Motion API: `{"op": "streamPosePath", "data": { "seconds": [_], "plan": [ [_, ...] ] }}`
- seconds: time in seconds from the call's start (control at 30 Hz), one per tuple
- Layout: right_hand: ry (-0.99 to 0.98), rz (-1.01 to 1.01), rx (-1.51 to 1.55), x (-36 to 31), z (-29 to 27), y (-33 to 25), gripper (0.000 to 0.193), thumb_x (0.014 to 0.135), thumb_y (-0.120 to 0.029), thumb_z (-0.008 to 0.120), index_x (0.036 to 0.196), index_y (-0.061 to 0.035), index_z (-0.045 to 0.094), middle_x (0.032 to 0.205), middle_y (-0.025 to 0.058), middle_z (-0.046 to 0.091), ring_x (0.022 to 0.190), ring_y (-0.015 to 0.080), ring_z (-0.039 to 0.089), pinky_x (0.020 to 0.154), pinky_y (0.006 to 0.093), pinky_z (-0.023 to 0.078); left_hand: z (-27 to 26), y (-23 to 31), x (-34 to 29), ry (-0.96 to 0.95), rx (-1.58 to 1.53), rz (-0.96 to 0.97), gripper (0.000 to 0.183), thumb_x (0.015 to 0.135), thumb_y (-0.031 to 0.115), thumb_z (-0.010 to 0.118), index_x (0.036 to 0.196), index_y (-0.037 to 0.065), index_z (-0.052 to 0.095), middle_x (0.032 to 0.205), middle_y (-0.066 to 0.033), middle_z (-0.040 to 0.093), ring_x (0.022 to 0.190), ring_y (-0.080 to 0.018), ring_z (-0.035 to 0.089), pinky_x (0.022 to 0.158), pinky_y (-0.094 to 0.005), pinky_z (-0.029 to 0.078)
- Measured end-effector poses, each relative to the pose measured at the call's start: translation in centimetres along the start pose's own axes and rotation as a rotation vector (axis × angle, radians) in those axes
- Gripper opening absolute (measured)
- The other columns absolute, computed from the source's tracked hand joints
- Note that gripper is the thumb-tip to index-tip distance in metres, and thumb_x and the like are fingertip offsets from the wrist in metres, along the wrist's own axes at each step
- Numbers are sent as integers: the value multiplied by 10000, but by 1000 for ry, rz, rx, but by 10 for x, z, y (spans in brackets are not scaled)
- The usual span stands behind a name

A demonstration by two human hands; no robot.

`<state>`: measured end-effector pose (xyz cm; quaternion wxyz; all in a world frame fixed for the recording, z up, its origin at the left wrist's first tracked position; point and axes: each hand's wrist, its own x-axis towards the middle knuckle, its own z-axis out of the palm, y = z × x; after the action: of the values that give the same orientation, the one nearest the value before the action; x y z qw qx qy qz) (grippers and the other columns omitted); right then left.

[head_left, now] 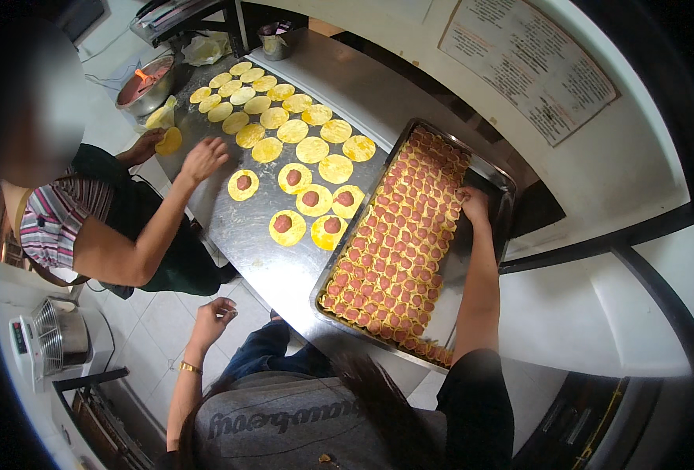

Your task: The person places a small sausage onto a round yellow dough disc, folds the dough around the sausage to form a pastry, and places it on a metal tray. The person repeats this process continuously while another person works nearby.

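A large metal tray (508,182) holds dense rows of small open-topped dumplings (394,243), yellow wrappers around pinkish filling. My right hand (474,207) reaches over its right side, fingers pinched on a dumpling at the edge of the rows; the fingers partly hide it. Away from the table, my left hand (215,317) hovers above the floor, loosely curled, with a gap between thumb and fingers and nothing visible in it. Left of the tray lie several round yellow wrappers (311,150). The nearer ones carry balls of pink filling (282,224).
Across the metal table (241,239), a co-worker holds a yellow wrapper (169,141) in one hand and extends the other over the table. A bowl of pink filling (144,86) stands beyond. A metal cup (274,41) sits at the back; a white appliance (61,341) stands lower left.
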<state>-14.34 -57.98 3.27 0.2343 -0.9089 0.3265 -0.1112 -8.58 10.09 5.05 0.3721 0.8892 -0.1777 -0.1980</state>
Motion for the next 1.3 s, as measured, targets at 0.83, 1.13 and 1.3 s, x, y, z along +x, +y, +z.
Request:
{"op": "streamPosePath", "data": {
  "seconds": [0.83, 1.13, 1.3],
  "plan": [
    [135, -372, 595, -172, 87, -182, 275, 792, 65, 548, 1044, -13, 622, 1046, 91, 632, 902, 170, 616, 754, 243, 504, 64, 56, 180, 206, -19, 59, 181, 738, 154, 675, 841, 23, 604, 818, -167, 613, 781, -307, 627, 695, -391, 504],
    [-210, 226, 1022, -262, 209, -307, 333, 821, -64, 641, 1127, 40, 559, 1091, 164, 613, 962, 242, 627, 849, 326, 514, 41, 20, 110, -9, -1342, -217, 75, 843, 4, 516, 815, 68, 488, 806, -4, 504, 739, -101, 544, 727, -296, 556],
    [-574, 648, 1673, -269, 196, -321, 217, 861, -47, 621, 1067, -7, 566, 1019, 115, 614, 935, 206, 622, 835, 319, 521, 30, 18, 86, -54, -1262, -140, 144, 833, -5, 517, 928, 97, 482, 840, 19, 499, 783, -66, 553, 716, -243, 542]
  ]
}}
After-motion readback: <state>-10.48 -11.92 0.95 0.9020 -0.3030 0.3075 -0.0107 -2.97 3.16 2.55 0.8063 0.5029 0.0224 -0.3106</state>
